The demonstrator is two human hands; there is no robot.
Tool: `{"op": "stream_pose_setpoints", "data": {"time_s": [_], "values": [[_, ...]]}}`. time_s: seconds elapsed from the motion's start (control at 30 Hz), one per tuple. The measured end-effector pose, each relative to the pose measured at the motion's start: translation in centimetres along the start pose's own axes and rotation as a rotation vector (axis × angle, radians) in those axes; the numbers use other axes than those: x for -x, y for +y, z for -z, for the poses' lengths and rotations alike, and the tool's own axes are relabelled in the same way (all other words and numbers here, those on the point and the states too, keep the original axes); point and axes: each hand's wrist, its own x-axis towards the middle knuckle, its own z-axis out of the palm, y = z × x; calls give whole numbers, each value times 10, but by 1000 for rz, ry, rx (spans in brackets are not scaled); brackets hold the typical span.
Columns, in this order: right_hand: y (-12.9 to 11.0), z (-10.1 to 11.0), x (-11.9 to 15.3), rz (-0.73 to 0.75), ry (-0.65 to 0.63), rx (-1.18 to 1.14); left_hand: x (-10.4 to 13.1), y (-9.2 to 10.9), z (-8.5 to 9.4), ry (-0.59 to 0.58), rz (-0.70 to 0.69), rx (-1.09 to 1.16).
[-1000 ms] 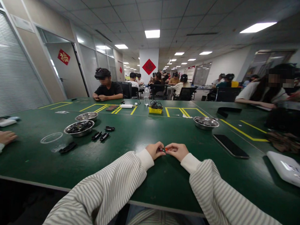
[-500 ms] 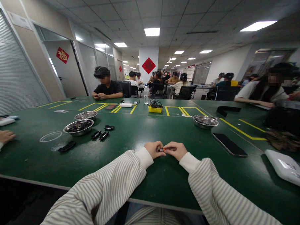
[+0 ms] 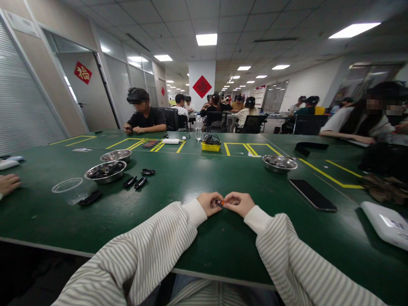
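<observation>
Just above the green table (image 3: 175, 188), my left hand (image 3: 208, 203) and my right hand (image 3: 239, 204) meet at the fingertips. Between them is a small dark and orange part (image 3: 219, 202), too small to name exactly. My left fingers are closed on its dark side, and my right thumb and fingers pinch its orange end. To the left lie several black plastic parts (image 3: 141, 183). Behind them stands a steel bowl (image 3: 104, 180) filled with dark pieces.
A second steel bowl (image 3: 116, 155) stands behind the first, and another bowl (image 3: 279, 169) is at the right. A clear plastic cup (image 3: 67, 185), a phone (image 3: 313, 194) and a white case (image 3: 388, 224) lie around. Another person's hand (image 3: 3, 184) rests at the left edge.
Both hands stay at nearly the same place. The small part has turned slightly between my fingers, and more of its orange shows. The view has shifted a little.
</observation>
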Motion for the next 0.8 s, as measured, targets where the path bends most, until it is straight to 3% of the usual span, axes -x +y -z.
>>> {"op": "stream_pose_setpoints", "data": {"time_s": [0.13, 0.33, 0.5, 0.8], "values": [[-3, 1, 0, -13, 4, -8, 0, 0, 1, 27, -1, -8], [-2, 3, -1, -12, 12, 8, -2, 0, 5, 123, -132, -73], [-1, 2, -1, -11, 15, 2, -2, 0, 4, 159, -131, -120], [-3, 4, 0, 24, -14, 38, 1, 3, 5, 163, -216, -221]]}}
